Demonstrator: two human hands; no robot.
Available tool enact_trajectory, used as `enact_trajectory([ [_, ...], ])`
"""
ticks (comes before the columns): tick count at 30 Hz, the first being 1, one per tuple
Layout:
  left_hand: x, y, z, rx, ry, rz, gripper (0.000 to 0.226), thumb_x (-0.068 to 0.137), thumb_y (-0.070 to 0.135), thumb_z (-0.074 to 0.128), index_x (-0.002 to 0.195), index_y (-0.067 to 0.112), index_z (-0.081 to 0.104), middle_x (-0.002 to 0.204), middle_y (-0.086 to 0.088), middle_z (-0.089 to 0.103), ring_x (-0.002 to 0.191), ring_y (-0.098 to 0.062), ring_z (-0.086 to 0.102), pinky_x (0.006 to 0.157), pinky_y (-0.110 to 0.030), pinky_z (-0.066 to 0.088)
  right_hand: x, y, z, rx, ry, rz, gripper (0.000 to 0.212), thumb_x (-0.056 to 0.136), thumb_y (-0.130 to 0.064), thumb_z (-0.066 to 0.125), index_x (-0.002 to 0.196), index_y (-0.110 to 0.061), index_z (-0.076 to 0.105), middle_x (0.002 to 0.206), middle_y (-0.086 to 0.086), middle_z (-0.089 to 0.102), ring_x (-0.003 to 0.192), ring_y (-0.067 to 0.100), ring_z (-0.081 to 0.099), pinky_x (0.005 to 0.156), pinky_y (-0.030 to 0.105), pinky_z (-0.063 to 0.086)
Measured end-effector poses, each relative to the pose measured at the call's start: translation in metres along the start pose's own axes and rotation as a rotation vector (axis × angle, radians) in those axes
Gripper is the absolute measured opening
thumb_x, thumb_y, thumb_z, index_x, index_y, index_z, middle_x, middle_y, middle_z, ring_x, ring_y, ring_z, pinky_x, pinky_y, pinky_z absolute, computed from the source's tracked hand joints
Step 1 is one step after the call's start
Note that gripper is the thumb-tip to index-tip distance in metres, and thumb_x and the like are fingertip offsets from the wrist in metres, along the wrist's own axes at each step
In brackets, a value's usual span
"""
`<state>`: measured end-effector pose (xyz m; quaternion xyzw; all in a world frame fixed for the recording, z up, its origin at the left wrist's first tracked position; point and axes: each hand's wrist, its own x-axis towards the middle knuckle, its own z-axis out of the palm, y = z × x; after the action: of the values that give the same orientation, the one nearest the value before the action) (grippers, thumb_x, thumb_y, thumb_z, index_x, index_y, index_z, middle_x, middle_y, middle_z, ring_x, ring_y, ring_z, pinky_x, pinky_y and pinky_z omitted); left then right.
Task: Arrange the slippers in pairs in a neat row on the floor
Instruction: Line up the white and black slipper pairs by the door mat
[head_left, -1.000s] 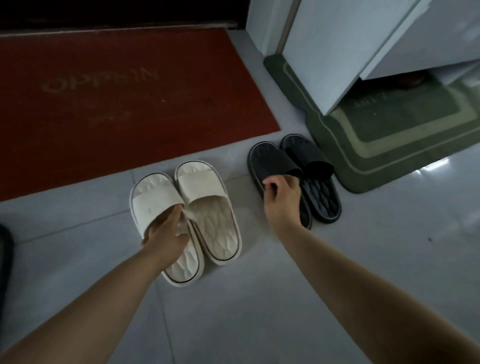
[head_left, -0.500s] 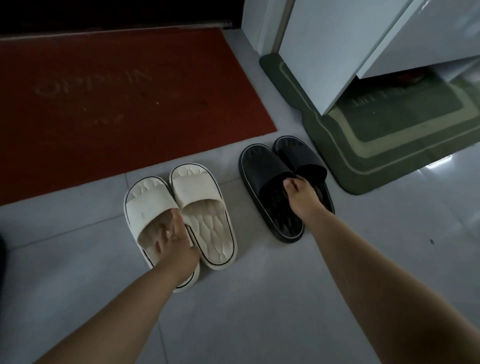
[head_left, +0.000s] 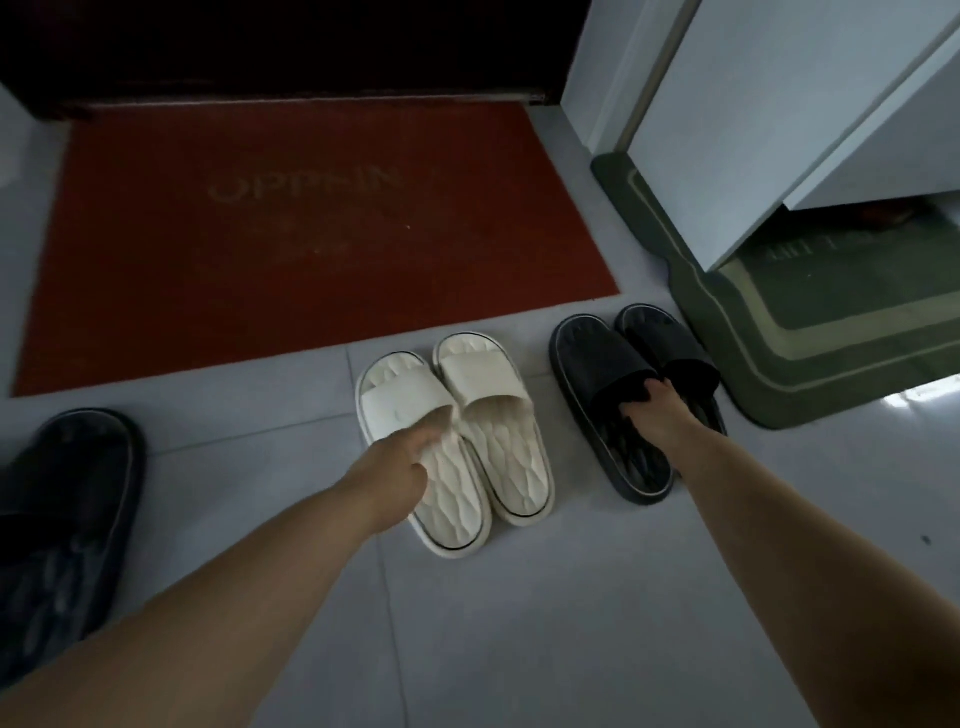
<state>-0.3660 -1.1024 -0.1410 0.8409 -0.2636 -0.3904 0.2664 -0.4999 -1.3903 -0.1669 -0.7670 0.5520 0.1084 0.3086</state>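
Note:
Two cream slippers lie side by side on the grey tiles, the left cream slipper (head_left: 410, 400) and the right cream slipper (head_left: 493, 395). My left hand (head_left: 400, 462) rests in the left one, thumb against its strap. To the right sit two black slippers together, the left black slipper (head_left: 597, 358) and the right black slipper (head_left: 670, 343). My right hand (head_left: 654, 410) has its fingers tucked under the strap of the left black one. Another dark slipper (head_left: 67, 499) lies apart at the left edge.
A red doormat (head_left: 311, 234) lies just beyond the slippers. A green mat (head_left: 810, 343) borders the black pair on the right, under a white cabinet (head_left: 753, 130). A dark doorway is at the top. Grey tile floor (head_left: 545, 623) spreads in front.
The view has pulled back and tilted, bringing the dark slipper at the left into sight. My right hand's fingers have slid under the black slipper's strap. The cream pair stays put.

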Motion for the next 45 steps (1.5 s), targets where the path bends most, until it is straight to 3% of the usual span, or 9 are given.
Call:
enact_trajectory([
  [3, -0.039, -0.051, -0.047, 0.082, 0.033, 0.052, 0.048, 0.09, 0.002, 0.036, 0.126, 0.03, 0.053, 0.142, 0.0, 0.047, 0.127, -0.015, 0.047, 0.093, -0.019, 0.036, -0.044, -0.046, 0.004, -0.092, 0.01, 0.063, 0.06, 0.092, -0.022, 0.048, 0.143, -0.004, 0.025, 0.15, 0.024, 0.019, 0.134, 0.04, 0.028, 0.107, 0.04, 0.03],
  [8, -0.111, -0.158, -0.157, 0.329, 0.036, -0.062, 0.051, 0.09, 0.01, 0.05, 0.138, 0.024, 0.039, 0.147, 0.001, 0.038, 0.132, -0.016, 0.04, 0.107, -0.024, 0.032, -0.176, -0.162, 0.017, -0.369, -0.14, -0.556, 0.052, 0.088, -0.023, 0.056, 0.137, -0.019, 0.038, 0.144, 0.009, 0.03, 0.122, 0.027, 0.047, 0.093, 0.03, 0.04],
  [15, -0.151, -0.239, -0.216, 0.487, 0.031, -0.216, 0.07, 0.08, 0.028, 0.063, 0.141, 0.019, 0.032, 0.142, -0.012, 0.039, 0.129, -0.031, 0.041, 0.108, -0.04, 0.036, -0.304, -0.28, 0.144, -0.616, -0.463, -0.83, 0.039, 0.091, -0.021, 0.053, 0.13, -0.021, 0.049, 0.138, 0.007, 0.044, 0.123, 0.023, 0.047, 0.098, 0.031, 0.039],
  [19, -0.157, -0.273, -0.219, 0.553, -0.006, -0.323, 0.096, 0.077, 0.037, 0.069, 0.148, 0.025, 0.006, 0.154, -0.013, 0.009, 0.139, -0.036, 0.022, 0.112, -0.043, 0.033, -0.325, -0.297, 0.243, -0.661, -0.496, -0.778, 0.049, 0.088, -0.028, 0.057, 0.132, -0.011, 0.044, 0.137, 0.014, 0.047, 0.122, 0.031, 0.049, 0.099, 0.036, 0.043],
  [21, -0.157, -0.286, -0.225, 0.527, 0.024, -0.409, 0.1, 0.079, 0.036, 0.068, 0.148, 0.028, -0.004, 0.155, -0.016, 0.002, 0.138, -0.038, 0.025, 0.111, -0.043, 0.034, -0.33, -0.302, 0.284, -0.468, -0.453, -0.612, 0.054, 0.086, -0.029, 0.059, 0.133, -0.007, 0.04, 0.132, 0.017, 0.052, 0.118, 0.034, 0.052, 0.094, 0.036, 0.044],
  [24, -0.158, -0.303, -0.231, 0.364, 0.062, -0.471, 0.094, 0.084, 0.029, 0.064, 0.148, 0.024, -0.004, 0.148, -0.024, 0.021, 0.126, -0.038, 0.043, 0.105, -0.041, 0.041, -0.336, -0.3, 0.325, -0.214, -0.373, -0.446, 0.046, 0.089, -0.022, 0.052, 0.13, -0.004, 0.042, 0.13, 0.021, 0.053, 0.117, 0.035, 0.053, 0.096, 0.037, 0.045],
  [29, -0.147, -0.307, -0.222, 0.257, 0.186, -0.243, 0.07, 0.089, 0.02, 0.056, 0.147, 0.019, 0.018, 0.141, -0.02, 0.041, 0.125, -0.034, 0.047, 0.102, -0.034, 0.04, -0.34, -0.287, 0.347, -0.007, -0.387, -0.538, 0.053, 0.086, -0.023, 0.054, 0.136, -0.021, 0.037, 0.15, 0.011, 0.023, 0.133, 0.034, 0.035, 0.11, 0.038, 0.034],
  [35, -0.108, -0.269, -0.185, -0.042, 0.173, -0.111, 0.059, 0.09, 0.016, 0.056, 0.143, 0.012, 0.031, 0.14, -0.018, 0.047, 0.122, -0.033, 0.051, 0.106, -0.037, 0.039, -0.307, -0.259, 0.315, 0.167, -0.208, -0.397, 0.035, 0.085, -0.018, 0.059, 0.115, -0.02, 0.04, 0.095, 0.002, 0.055, 0.08, 0.021, 0.056, 0.067, 0.032, 0.046],
  [45, -0.104, -0.25, -0.155, -0.26, 0.081, -0.036, 0.058, 0.093, 0.007, 0.049, 0.145, 0.019, 0.027, 0.131, -0.014, 0.056, 0.105, -0.019, 0.055, 0.084, -0.021, 0.033, -0.281, -0.241, 0.286, 0.048, -0.074, -0.392, 0.031, 0.088, -0.005, 0.043, 0.116, -0.018, 0.041, 0.088, 0.009, 0.061, 0.082, 0.029, 0.059, 0.074, 0.042, 0.05],
])
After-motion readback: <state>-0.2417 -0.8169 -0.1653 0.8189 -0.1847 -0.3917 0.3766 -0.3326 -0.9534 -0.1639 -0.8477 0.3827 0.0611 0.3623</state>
